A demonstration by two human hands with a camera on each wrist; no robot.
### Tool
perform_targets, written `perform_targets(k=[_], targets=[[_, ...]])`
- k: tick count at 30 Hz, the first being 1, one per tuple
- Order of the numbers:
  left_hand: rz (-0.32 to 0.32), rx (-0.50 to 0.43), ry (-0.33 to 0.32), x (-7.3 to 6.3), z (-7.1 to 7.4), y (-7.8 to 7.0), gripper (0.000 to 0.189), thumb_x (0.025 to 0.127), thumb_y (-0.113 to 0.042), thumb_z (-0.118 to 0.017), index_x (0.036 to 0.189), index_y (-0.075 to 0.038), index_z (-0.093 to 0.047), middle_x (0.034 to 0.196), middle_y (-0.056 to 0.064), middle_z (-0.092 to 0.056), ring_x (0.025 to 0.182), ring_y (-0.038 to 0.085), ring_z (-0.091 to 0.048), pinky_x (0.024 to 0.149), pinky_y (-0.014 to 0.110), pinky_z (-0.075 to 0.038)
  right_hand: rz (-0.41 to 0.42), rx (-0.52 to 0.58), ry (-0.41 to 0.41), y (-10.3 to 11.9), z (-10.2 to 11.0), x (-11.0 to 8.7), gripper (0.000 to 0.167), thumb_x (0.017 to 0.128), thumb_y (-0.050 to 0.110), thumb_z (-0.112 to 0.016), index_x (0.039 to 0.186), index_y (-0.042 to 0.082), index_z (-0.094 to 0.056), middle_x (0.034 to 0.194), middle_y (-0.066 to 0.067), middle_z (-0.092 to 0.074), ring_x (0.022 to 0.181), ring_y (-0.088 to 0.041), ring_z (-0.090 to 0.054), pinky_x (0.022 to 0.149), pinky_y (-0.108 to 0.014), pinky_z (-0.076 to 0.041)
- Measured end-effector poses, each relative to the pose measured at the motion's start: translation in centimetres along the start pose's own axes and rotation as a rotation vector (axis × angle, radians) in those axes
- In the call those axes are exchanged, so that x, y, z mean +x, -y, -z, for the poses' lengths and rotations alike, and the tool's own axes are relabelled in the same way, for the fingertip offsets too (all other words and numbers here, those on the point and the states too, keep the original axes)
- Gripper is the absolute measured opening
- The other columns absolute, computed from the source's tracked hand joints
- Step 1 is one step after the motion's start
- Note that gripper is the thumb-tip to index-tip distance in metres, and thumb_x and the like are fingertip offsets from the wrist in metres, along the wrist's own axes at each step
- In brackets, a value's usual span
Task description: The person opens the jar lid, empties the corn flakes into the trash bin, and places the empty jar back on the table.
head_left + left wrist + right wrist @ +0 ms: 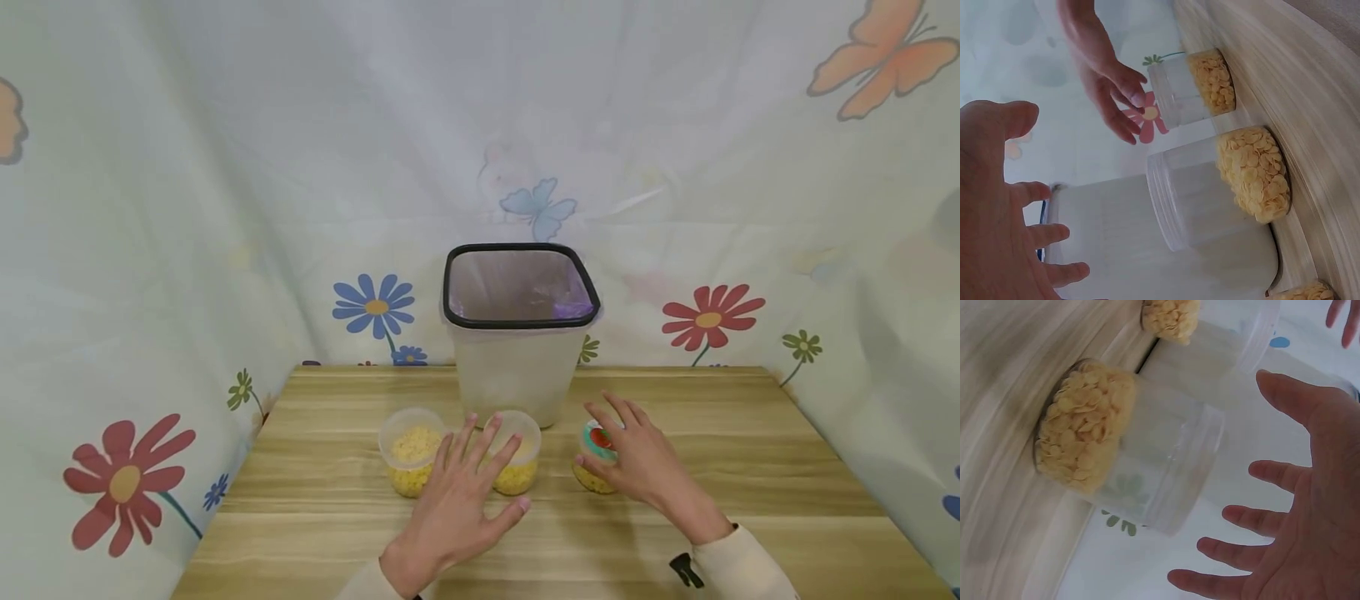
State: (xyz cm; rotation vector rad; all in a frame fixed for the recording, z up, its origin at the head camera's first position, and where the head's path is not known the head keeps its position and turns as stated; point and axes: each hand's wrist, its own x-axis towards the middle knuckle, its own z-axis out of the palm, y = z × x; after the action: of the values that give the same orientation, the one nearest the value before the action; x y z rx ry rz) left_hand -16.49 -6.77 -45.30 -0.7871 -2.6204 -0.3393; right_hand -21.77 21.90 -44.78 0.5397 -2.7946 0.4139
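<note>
Before the bin (517, 367), right hand (637, 454) and left hand (459, 498), fingers apart, seemingly hover, partly blocking the jars (409, 458).

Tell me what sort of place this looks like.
Perhaps a staged tabletop booth: white sheeting printed with flowers and butterflies surrounds a striped wood-look table on three sides, and three clear round tubs of yellow flakes stand on it.
</note>
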Motion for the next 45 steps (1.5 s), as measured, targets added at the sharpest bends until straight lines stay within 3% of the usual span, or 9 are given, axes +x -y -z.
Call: perform_targets(k=[8,16,20,26,32,45], targets=[[-0.016,-0.013,0.008,0.3,-0.1,-0.6,0.069,0.095,-0.067,-0.038,0.155,-0.032,-0.03,0.164,0.002,-0.023,0.151,0.033,-0.022,0.113,0.06,-0.031,-0.088,0.02,0.077,-0.7,-0.3,0.2,0.082,0.08,0.052,-0.075,0.147,0.017,-0.045,0.153,-0.021,-0.037,0.134,-0.051,-0.04,0.086,-0.068,-0.048],[-0.034,0.014,-0.017,0.2,-0.5,-1.0,0.069,0.095,-0.068,-0.035,0.154,-0.033,-0.031,0.164,0.001,-0.024,0.15,0.033,-0.026,0.111,0.059,-0.034,-0.105,0.027,0.12,-1.0,-0.9,0.2,0.08,0.08,0.052,-0.074,0.146,0.015,-0.046,0.149,-0.022,-0.043,0.125,-0.053,-0.048,0.079,-0.067,-0.05],[-0.035,0.015,-0.015,0.1,-0.5,-1.1,0.068,0.095,-0.068,-0.034,0.154,-0.033,-0.031,0.164,0.001,-0.023,0.15,0.031,-0.024,0.111,0.058,-0.035,-0.101,0.034,0.111,-1.4,-1.5,0.2,0.079,0.08,0.05,-0.075,0.145,0.013,-0.047,0.146,-0.022,-0.046,0.117,-0.053,-0.054,0.078,-0.064,-0.052],[-0.039,0.013,-0.014,0.1,-0.6,-1.2,0.069,0.096,-0.068,-0.034,0.155,-0.036,-0.025,0.164,0.001,-0.023,0.15,0.032,-0.025,0.109,0.059,-0.037,-0.113,0.068,0.083,-1.9,-2.1,0.4,0.077,0.079,0.046,-0.077,0.142,0.011,-0.051,0.135,-0.022,-0.054,0.104,-0.043,-0.062,0.079,-0.056,-0.053],[-0.022,-0.031,-0.023,0.5,-0.1,-1.3,0.071,0.095,-0.064,-0.044,0.155,-0.032,-0.027,0.164,0.002,-0.023,0.149,0.033,-0.026,0.11,0.057,-0.037,-0.117,0.094,0.045,-2.3,-2.1,0.5,0.073,0.078,0.042,-0.079,0.138,0.009,-0.054,0.129,-0.022,-0.058,0.098,-0.037,-0.064,0.079,-0.052,-0.054],[-0.003,-0.048,-0.051,1.1,0.5,-1.2,0.076,0.095,-0.066,-0.04,0.157,-0.025,-0.024,0.164,0.002,-0.023,0.148,0.033,-0.029,0.109,0.055,-0.039,-0.148,0.151,-0.037,-0.8,0.7,0.5,0.077,0.081,0.052,-0.073,0.141,0.01,-0.05,0.134,-0.023,-0.054,0.096,-0.033,-0.065,0.076,-0.047,-0.056]])
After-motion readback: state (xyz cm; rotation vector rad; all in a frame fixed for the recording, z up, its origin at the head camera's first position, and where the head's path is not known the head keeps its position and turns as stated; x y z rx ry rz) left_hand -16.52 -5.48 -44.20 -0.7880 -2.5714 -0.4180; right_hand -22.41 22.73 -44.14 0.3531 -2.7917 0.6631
